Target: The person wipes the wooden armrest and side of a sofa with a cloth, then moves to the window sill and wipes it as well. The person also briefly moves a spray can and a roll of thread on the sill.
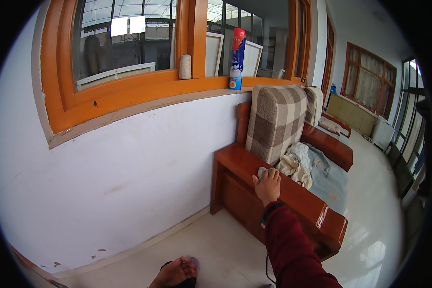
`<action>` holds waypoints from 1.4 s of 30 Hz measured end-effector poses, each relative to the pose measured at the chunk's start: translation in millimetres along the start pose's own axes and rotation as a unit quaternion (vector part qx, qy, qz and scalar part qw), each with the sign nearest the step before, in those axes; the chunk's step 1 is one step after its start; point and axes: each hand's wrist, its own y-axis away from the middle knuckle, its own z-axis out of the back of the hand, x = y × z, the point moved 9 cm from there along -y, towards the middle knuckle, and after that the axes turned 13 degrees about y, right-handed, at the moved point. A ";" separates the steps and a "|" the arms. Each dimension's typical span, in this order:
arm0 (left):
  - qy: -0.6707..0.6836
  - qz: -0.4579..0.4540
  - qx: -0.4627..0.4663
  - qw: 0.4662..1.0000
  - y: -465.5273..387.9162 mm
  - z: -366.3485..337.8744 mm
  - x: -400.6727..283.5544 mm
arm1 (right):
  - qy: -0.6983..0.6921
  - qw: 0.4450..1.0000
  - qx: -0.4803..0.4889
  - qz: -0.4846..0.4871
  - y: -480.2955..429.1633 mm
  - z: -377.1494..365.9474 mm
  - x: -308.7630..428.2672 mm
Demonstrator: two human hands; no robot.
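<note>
On the red-brown wooden armrest (298, 199) of a sofa, my right hand (268, 185) presses a crumpled grey cloth (262, 172), which shows at the fingertips. The sleeve on that arm is dark red, with a dark band at the wrist. Low in the view, my left hand (176, 271) hangs over the floor with its fingers loosely curled and nothing visible in it. Beside the armrest, crumpled white and cream cloths (296, 163) lie on the grey-blue seat cover (329, 183). A checked brown and beige back cushion (277, 122) stands behind them.
A blue and red spray can (237, 59) and a cone of thread (185, 67) stand by the orange-framed window (129, 86). A white wall (129, 172) runs along the left. Another wooden armrest (327, 147) is farther along. A thin dark cable (267, 268) hangs near the floor.
</note>
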 end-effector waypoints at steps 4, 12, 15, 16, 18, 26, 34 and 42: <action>0.001 -0.014 -0.025 1.000 -0.5 7.5 3.6 | -0.028 0.999 -0.003 0.031 15.7 9.6 -9.2; -0.056 0.005 -0.013 0.998 -7.0 12.3 10.8 | -0.055 0.996 0.055 0.049 68.9 33.4 -66.8; -0.065 0.004 -0.027 0.997 -6.2 5.4 10.3 | -0.010 0.989 0.120 0.086 90.2 43.4 -92.5; -0.070 0.000 -0.027 0.997 -7.0 2.9 11.1 | 0.018 0.983 0.154 0.099 95.9 41.7 -102.6; -0.079 0.001 -0.030 0.996 -8.5 -0.3 12.2 | 0.020 0.979 0.164 0.117 106.2 44.1 -125.4; -0.116 -0.019 -0.020 0.993 -4.9 -9.5 5.6 | -0.002 0.981 0.112 0.162 142.2 49.2 -178.6; -0.095 -0.022 -0.005 0.995 -5.2 -16.1 3.1 | 0.027 0.982 0.090 0.164 114.3 38.6 -146.1; -0.104 -0.039 -0.011 0.994 3.3 -11.3 -5.6 | 0.041 0.979 0.116 0.164 53.2 4.7 -65.0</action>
